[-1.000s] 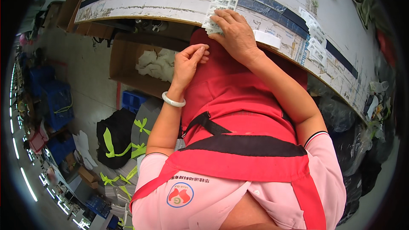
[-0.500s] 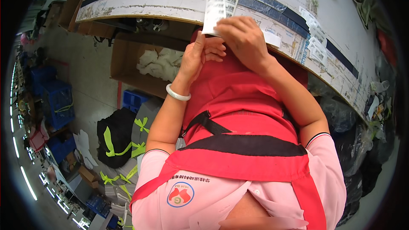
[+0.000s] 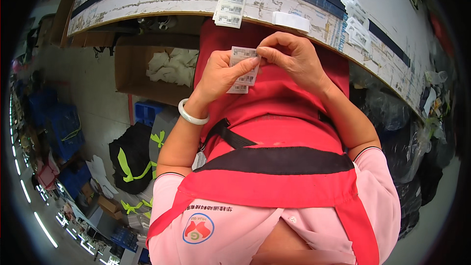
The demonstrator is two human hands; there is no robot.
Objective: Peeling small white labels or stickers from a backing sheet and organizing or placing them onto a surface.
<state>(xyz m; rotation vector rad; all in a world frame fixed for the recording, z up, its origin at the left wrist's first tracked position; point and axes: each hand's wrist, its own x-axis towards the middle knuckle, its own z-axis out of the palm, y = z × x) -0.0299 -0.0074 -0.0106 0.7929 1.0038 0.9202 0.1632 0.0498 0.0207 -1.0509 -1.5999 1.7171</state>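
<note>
A small white sheet of printed barcode labels (image 3: 244,54) is held in front of the red apron, just off the table's near edge. My left hand (image 3: 221,74) is closed on it, the thumb pressing across its face. At the sheet's upper right corner, the thumb and index finger of my right hand (image 3: 297,64) pinch together. Whether a single label has come loose between them is too small to tell. A longer strip of similar labels (image 3: 232,1) lies on the table, its near end overhanging the edge beyond my hands.
The worn white table (image 3: 162,1) has dark tape along it. A white slip (image 3: 291,21) and more label strips (image 3: 357,32) lie to the right. Below left stands a cardboard box (image 3: 128,71) with crumpled white pieces (image 3: 172,67). Plastic bags (image 3: 390,113) sit at the right.
My left hand was open beside the white sheet and has closed on it. The sheet has come toward me, off the longer strip, printed side showing. My right hand has moved to its corner.
</note>
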